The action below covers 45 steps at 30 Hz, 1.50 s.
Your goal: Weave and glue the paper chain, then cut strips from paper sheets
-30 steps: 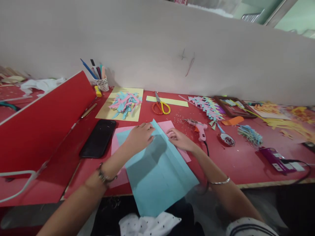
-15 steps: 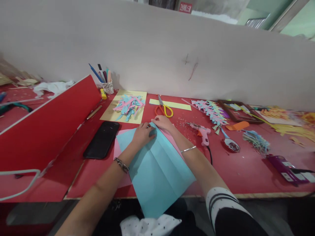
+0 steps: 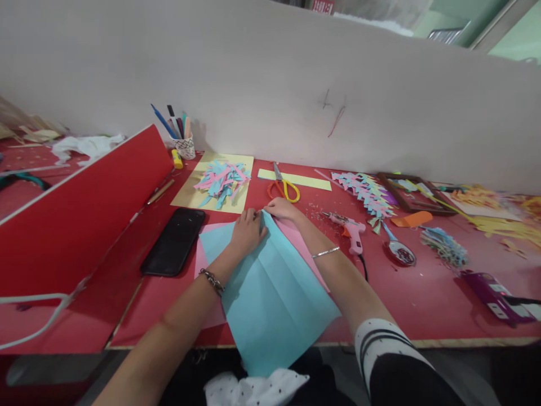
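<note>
A creased light blue paper sheet lies in front of me, its near corner hanging past the table edge. Beneath it a pink paper sheet shows at both sides. My left hand presses on the blue sheet near its far corner, fingers curled over the paper. At that far corner my right hand pinches the blue sheet's edge, its fingertips partly hidden. Just beyond my hands lie scissors with red and yellow handles, on a pale yellow paper strip.
Left are a black phone, a red board and a pen cup. Cut paper strips lie on a yellow sheet. Rightward are a pink glue gun, a fringed paper piece and a purple device.
The view has shifted slightly. My hands stay at the far corner of the blue sheet, with my left fingers a little closer together.
</note>
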{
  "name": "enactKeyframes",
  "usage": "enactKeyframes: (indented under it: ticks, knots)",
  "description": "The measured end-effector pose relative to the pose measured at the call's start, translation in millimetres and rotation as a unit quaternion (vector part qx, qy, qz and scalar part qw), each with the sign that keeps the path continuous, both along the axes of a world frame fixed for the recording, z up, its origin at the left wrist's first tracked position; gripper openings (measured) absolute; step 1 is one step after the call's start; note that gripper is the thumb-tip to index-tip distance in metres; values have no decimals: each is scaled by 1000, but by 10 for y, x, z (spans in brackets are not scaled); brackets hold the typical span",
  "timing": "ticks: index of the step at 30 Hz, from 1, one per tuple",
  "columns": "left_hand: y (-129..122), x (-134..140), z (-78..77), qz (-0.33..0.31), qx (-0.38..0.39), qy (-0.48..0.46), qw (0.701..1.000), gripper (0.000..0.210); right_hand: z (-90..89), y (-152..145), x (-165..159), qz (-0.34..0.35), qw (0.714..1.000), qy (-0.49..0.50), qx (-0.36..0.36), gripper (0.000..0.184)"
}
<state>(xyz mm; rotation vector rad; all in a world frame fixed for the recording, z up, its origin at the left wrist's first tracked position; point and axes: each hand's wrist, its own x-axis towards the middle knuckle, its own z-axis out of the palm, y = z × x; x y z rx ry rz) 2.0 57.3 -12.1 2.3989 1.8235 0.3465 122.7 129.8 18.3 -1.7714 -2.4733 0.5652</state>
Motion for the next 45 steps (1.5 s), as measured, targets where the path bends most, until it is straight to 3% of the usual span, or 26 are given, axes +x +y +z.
enactKeyframes:
  ticks: [7,21,27,45]
  knots:
    - [-17,10,3,4,-8,27,1000,44,-100,-109,3,-10,998,-35,44,29]
    - [-45,43,54,-8,-13,63,998,43,-51,-312,3,-80,992,-74,66,30]
    - [-103,79,80,-5,-17,75,997,42,-49,-351,44,-69,995,-41,66,35]
    - [-227,87,71,-28,-19,94,995,44,-215,-443,202,-55,992,-18,115,21]
